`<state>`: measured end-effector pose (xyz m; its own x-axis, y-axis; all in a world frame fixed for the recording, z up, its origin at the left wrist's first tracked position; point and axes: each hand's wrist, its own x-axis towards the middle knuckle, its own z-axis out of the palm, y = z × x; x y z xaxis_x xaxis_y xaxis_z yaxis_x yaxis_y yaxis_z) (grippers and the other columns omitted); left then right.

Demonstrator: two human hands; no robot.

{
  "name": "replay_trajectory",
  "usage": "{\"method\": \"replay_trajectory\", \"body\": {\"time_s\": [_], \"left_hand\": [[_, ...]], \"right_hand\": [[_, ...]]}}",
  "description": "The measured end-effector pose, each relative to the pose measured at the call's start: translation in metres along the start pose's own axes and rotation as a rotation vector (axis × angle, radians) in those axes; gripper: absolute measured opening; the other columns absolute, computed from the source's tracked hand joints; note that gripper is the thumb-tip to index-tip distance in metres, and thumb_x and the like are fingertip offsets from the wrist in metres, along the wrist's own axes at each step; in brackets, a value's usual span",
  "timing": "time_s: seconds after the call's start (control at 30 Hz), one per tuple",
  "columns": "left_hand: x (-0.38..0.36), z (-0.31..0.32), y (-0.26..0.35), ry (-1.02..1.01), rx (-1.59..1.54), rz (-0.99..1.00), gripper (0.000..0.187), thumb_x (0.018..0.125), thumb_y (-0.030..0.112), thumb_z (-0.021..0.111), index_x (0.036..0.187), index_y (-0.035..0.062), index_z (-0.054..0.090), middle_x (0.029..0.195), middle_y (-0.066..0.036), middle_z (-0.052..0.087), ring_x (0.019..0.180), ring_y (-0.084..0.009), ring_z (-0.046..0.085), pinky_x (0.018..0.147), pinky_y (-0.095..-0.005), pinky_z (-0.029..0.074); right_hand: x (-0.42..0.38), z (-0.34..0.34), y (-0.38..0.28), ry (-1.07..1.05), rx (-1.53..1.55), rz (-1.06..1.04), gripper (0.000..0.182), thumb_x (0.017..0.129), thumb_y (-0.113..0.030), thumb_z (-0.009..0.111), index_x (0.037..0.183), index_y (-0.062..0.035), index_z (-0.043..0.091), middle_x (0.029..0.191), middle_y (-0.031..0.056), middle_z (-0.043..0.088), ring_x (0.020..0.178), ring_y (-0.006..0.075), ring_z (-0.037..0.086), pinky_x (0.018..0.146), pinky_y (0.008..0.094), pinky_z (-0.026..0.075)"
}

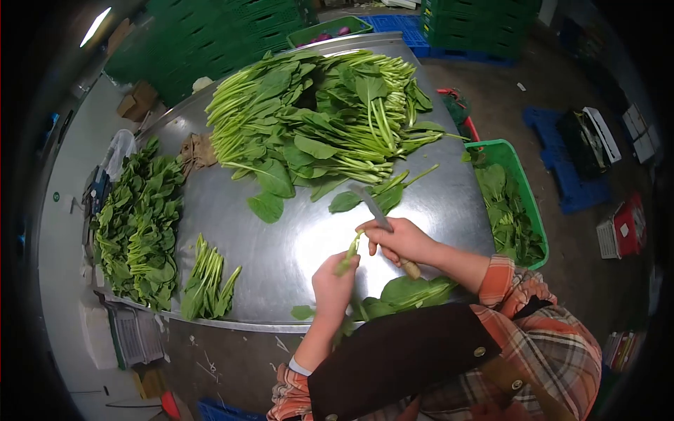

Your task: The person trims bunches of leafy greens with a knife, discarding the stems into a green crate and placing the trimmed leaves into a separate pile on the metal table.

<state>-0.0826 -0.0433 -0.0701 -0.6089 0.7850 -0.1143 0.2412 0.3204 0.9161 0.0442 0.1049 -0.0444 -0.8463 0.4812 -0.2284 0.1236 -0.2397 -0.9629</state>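
Observation:
My left hand (334,279) is shut on a spinach stalk (349,251), stem end up, over the near part of the steel table (281,238). My right hand (401,241) grips a knife (372,205) by its wooden handle. The blade points away from me and lies beside the stem tip. Loose spinach leaves (407,291) lie on the table under my right forearm.
A big heap of spinach (323,116) covers the far table. A stacked pile of leaves (140,221) and a small bundle (207,281) lie at the left. A green crate with leaves (516,210) stands on the floor to the right. Green crates are stacked behind.

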Motion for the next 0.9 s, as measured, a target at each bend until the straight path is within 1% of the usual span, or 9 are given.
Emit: {"method": "replay_trajectory", "body": {"time_s": [0.07, 0.2, 0.37, 0.47, 0.6, 0.7, 0.8, 0.83, 0.9], "left_hand": [[0.004, -0.009, 0.017, -0.094, -0.253, -0.202, 0.022, 0.086, 0.015, 0.066, 0.096, -0.0044, 0.064, 0.079, -0.008, 0.067, 0.074, -0.0097, 0.059, 0.067, -0.0241, 0.045], [0.004, -0.007, 0.016, -0.147, -0.379, -0.261, 0.021, 0.086, 0.014, 0.065, 0.096, -0.0044, 0.064, 0.08, -0.009, 0.067, 0.073, -0.0102, 0.058, 0.07, -0.0227, 0.044], [0.007, -0.01, 0.02, -0.029, -0.283, -0.272, 0.018, 0.088, 0.013, 0.061, 0.097, -0.0022, 0.065, 0.088, -0.008, 0.066, 0.077, -0.0106, 0.057, 0.072, -0.0228, 0.044], [0.011, -0.024, 0.006, 0.07, 0.114, 0.332, 0.018, 0.09, 0.014, 0.057, 0.099, -0.001, 0.064, 0.095, -0.008, 0.063, 0.081, -0.011, 0.056, 0.074, -0.0238, 0.044], [0.006, -0.035, 0.014, -0.041, -0.459, 0.023, 0.017, 0.092, 0.012, 0.053, 0.105, 0.0007, 0.053, 0.088, -0.007, 0.057, 0.079, -0.0134, 0.055, 0.077, -0.0289, 0.047], [0.003, -0.035, 0.003, -0.024, -0.47, 0.026, 0.022, 0.088, 0.009, 0.06, 0.105, 0.0022, 0.048, 0.08, -0.004, 0.054, 0.065, -0.0119, 0.052, 0.063, -0.0266, 0.048], [0.002, -0.036, 0.004, 0.036, -0.494, -0.083, 0.021, 0.083, 0.007, 0.066, 0.099, 0.0032, 0.054, 0.075, -0.001, 0.054, 0.057, -0.0083, 0.049, 0.053, -0.0227, 0.043], [0.0, -0.038, 0.003, 0.057, -0.483, -0.118, 0.017, 0.082, 0.005, 0.066, 0.097, 0.0044, 0.057, 0.075, 0.0, 0.054, 0.057, -0.0068, 0.049, 0.053, -0.0214, 0.042], [-0.001, -0.041, 0.004, 0.087, -0.396, -0.185, 0.01, 0.081, 0.003, 0.066, 0.091, 0.0034, 0.064, 0.075, 0.0, 0.056, 0.062, -0.0062, 0.051, 0.057, -0.0217, 0.042]], "right_hand": [[0.007, -0.001, 0.033, 0.037, -0.612, -0.559, 0.026, 0.086, -0.012, 0.054, 0.11, -0.0026, 0.06, 0.076, 0.0073, 0.06, 0.056, 0.0169, 0.058, 0.05, 0.0306, 0.049], [0.006, 0.004, 0.03, 0.013, -0.959, -0.496, 0.04, 0.078, -0.005, 0.058, 0.118, -0.0087, 0.057, 0.081, 0.0109, 0.062, 0.069, 0.0274, 0.063, 0.062, 0.0348, 0.052], [0.023, -0.013, 0.067, 0.196, -0.933, -0.346, 0.033, 0.085, -0.011, 0.053, 0.118, -0.008, 0.056, 0.086, 0.0155, 0.062, 0.076, 0.0339, 0.061, 0.069, 0.0405, 0.05], [0.038, -0.046, 0.065, 0.348, -0.866, -0.206, 0.028, 0.085, -0.016, 0.055, 0.109, -0.0011, 0.059, 0.094, 0.0204, 0.06, 0.084, 0.0365, 0.06, 0.076, 0.0414, 0.048], [0.098, -0.1, 0.047, 0.754, -0.558, -0.217, 0.03, 0.082, -0.023, 0.06, 0.1, 0.0004, 0.06, 0.095, 0.0203, 0.059, 0.088, 0.0365, 0.058, 0.077, 0.0406, 0.047], [0.141, -0.133, 0.036, 0.911, -0.65, -0.077, 0.032, 0.08, -0.026, 0.062, 0.096, 0.0006, 0.06, 0.096, 0.0215, 0.059, 0.088, 0.036, 0.058, 0.078, 0.0413, 0.047], [0.155, -0.145, 0.04, 0.841, -0.826, -0.035, 0.034, 0.078, -0.028, 0.064, 0.096, 0.0005, 0.059, 0.099, 0.0227, 0.058, 0.09, 0.0359, 0.057, 0.079, 0.0421, 0.046], [0.154, -0.144, 0.045, 0.908, -0.853, -0.242, 0.03, 0.08, -0.026, 0.062, 0.096, 0.0, 0.058, 0.086, 0.0184, 0.06, 0.076, 0.0312, 0.06, 0.07, 0.0402, 0.048], [0.129, -0.132, 0.028, 0.743, -0.511, -0.171, 0.026, 0.082, -0.023, 0.059, 0.094, -0.0005, 0.057, 0.076, 0.0132, 0.06, 0.061, 0.025, 0.058, 0.058, 0.0365, 0.048]]}}
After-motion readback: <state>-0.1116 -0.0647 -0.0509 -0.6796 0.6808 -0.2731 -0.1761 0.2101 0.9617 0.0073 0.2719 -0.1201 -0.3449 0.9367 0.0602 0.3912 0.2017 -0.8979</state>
